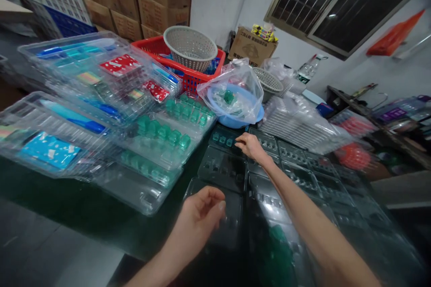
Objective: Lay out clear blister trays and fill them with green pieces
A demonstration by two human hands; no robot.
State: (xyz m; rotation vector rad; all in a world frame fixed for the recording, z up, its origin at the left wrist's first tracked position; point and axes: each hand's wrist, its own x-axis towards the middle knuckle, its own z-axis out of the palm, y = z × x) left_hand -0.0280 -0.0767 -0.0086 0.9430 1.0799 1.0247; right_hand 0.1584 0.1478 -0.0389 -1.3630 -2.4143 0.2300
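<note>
"Start at the left. What would bother you?"

"Those clear cases [63,128], piled unevenly and overlapping. A bump could slide them into the green pieces [163,132] in the trays beside them, and jolt those loose."

"And the left hand [205,210]?"

"It's over the near tray [232,204], fingers curled, thumb close to the forefinger. I can't tell whether anything is between them. If so, a loose curl like that could drop it."

"Next along?"

"The far tray [224,131], with a few teal pieces [222,140] in a row. Just behind it, the blue bowl [232,120] has a clear bag [247,83] over it, with more green inside. The bag looks loose; a wrist catching it could spill what's there."

"The right hand [251,145]?"

"At the far tray's right end, fingertips drawn towards a pinch. Whether they're clamped on a piece, I can't see from here. A nudge could skew the row, since the tray looks light."

"And past that?"

"More trays under and beside the right forearm, packed close. An arm dragging low could shift several. The ribbed stack [299,119] behind might slip onto them if knocked."
</note>
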